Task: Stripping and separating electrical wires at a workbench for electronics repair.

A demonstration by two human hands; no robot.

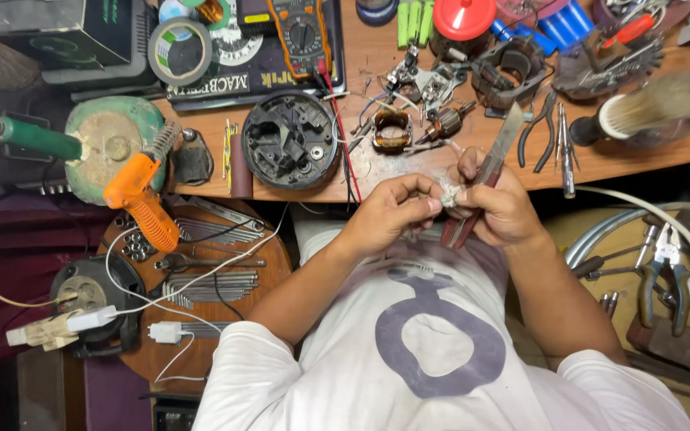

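My left hand [389, 209] pinches a small whitish wad [449, 191] held between both hands, just below the workbench edge. My right hand [498, 206] grips the same wad and also holds a long flat metal blade with a red-brown handle [489, 169], its tip slanting up over the bench. Both hands hover above my lap in a white shirt.
The wooden workbench [409, 172] carries a round black motor housing [290, 140], a copper-wound stator [392, 131], an armature [446, 122], pliers [538, 128], a brush [640, 112], a multimeter [301, 33] and tape [180, 49]. An orange soldering gun [141, 199] lies at left over a round stool with wrenches [209, 279].
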